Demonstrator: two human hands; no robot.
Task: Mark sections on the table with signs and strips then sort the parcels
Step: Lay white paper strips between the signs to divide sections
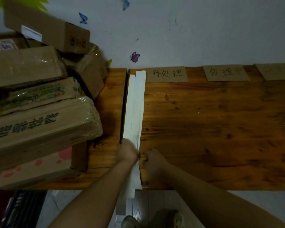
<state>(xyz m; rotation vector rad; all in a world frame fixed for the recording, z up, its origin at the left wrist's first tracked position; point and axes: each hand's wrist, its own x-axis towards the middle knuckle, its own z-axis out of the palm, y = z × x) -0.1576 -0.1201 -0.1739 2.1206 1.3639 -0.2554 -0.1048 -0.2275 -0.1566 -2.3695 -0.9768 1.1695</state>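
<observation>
At bottom centre, the white paper strips (135, 104) are overhanging the near edge of the wooden table (220, 129). Just above, the left hand (127, 152) is curling over the strips, gripping them. The right hand (152, 159) is curling against their right edge, and I cannot tell whether it is holding them. Rightward, open wood is stretching to three cardboard signs (167, 74) lining the far edge. Stacked parcels (39, 112) are crowding the left of the frame.

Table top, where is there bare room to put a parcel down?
Free: the wide stretch of table right of the paper strips, in front of the cardboard signs. A narrow band lies between the strips and the parcel pile. The left hand and right hand crowd the strips' near end.
</observation>
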